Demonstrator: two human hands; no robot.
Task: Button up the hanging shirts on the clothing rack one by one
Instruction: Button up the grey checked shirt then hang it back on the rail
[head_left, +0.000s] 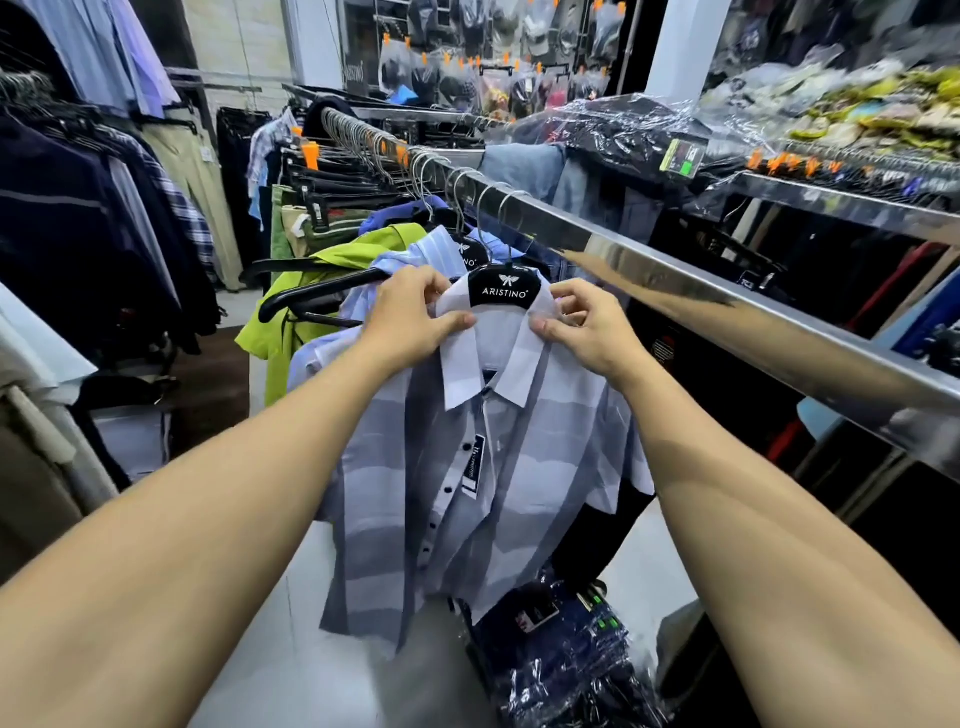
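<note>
Plastic-wrapped dark garments (618, 132) are laid on a shelf (852, 208) at the upper right, with a green-labelled tag (681, 156) at its front edge. More wrapped dark packs (566, 670) are stacked on the pale floor (291, 654) below. Bagged caps (467, 78) are hung on the far wall. Dark jackets (62, 223) and beige trousers (192, 192) are hung along the left side.

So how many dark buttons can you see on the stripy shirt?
4 on the stripy shirt, running down its open front edge: one by the tag, one below it, then two more lower down. Others may hide under the collar or folds.
</note>
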